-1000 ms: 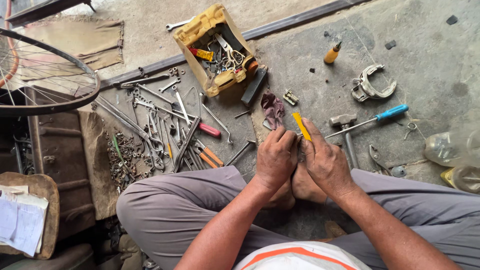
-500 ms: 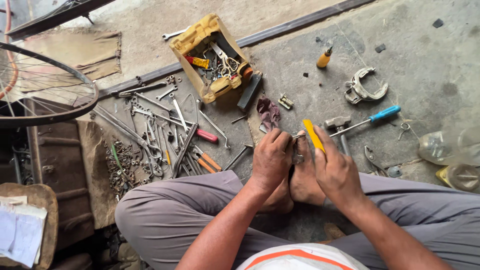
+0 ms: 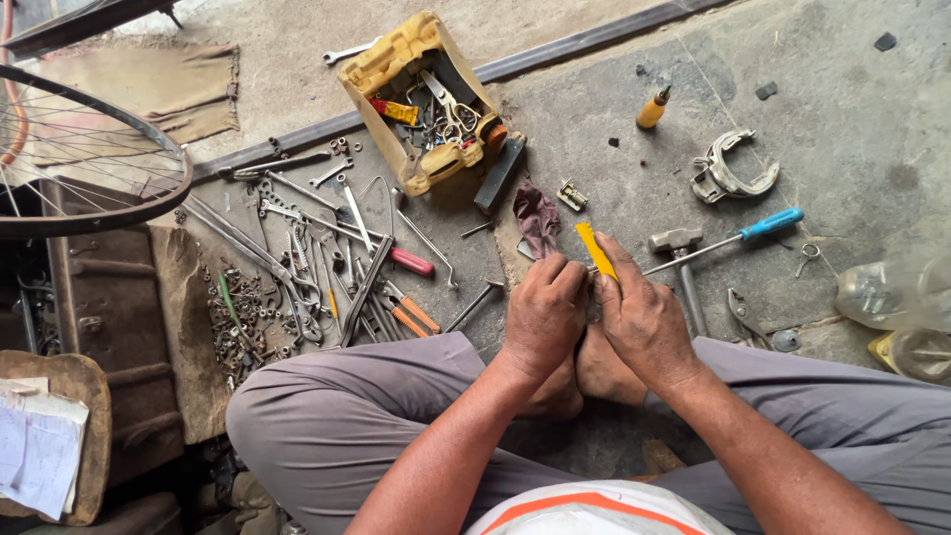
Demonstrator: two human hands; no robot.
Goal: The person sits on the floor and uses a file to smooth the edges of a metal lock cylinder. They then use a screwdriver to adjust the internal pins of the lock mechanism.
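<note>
A yellow-handled tool (image 3: 595, 250) is gripped in the right hand (image 3: 644, 317), its yellow end sticking up and away past the fingers, while the working end is hidden between the two hands. The left hand (image 3: 543, 315) is closed beside it, fingertips pinched on something small that cannot be made out, and the two hands are pressed close together just above the person's bare feet (image 3: 584, 372) on the concrete floor (image 3: 852, 129). Just beyond the hands a dark red rag (image 3: 537, 218) is seen, and to the right a hammer (image 3: 684, 263) and a blue-handled screwdriver (image 3: 738, 236) are laid, touching or crossing each other. Farther off, a yellow toolbox (image 3: 396, 109) full of tools is placed, with spanners and pliers (image 3: 317, 258) spread to its left, near a bicycle wheel (image 3: 89, 149). A metal brake part (image 3: 733, 173) is left well apart to the right.
</note>
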